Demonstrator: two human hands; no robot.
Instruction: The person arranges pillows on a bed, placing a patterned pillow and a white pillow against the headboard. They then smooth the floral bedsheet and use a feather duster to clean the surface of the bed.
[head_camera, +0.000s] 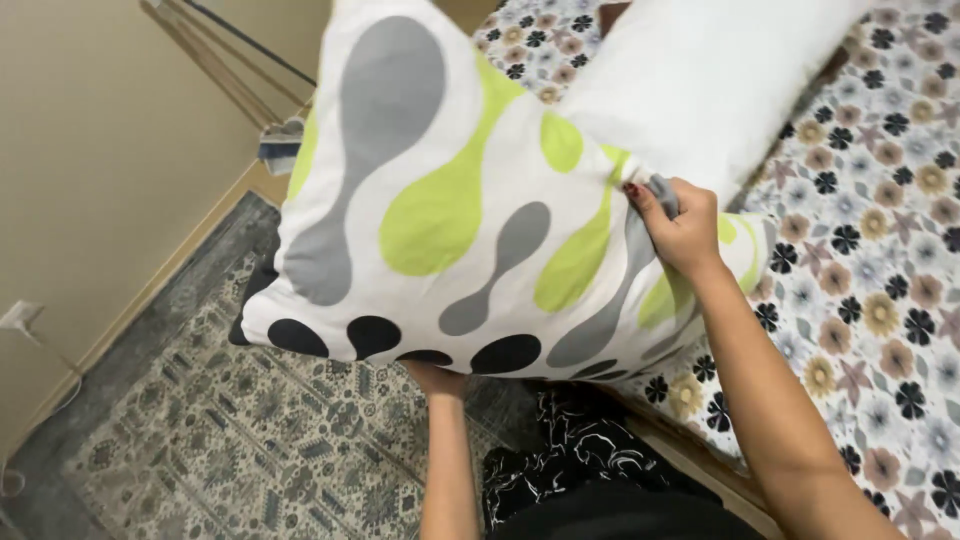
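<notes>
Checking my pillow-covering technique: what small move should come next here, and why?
Probably pull the patterned cover further over the white pillow with the right hand, since that hand pinches the cover's open edge, much pillow still sticks out, and the left hand props it from below.

Pillow cover (430, 200): white, with grey, lime-green and black blob pattern; filled, held tilted off the bed's edge. White pillow (700, 80): plain, protruding from its open end.

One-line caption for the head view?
Right hand grips the patterned pillowcase edge beside a white pillow; left hand supports it below.
</notes>
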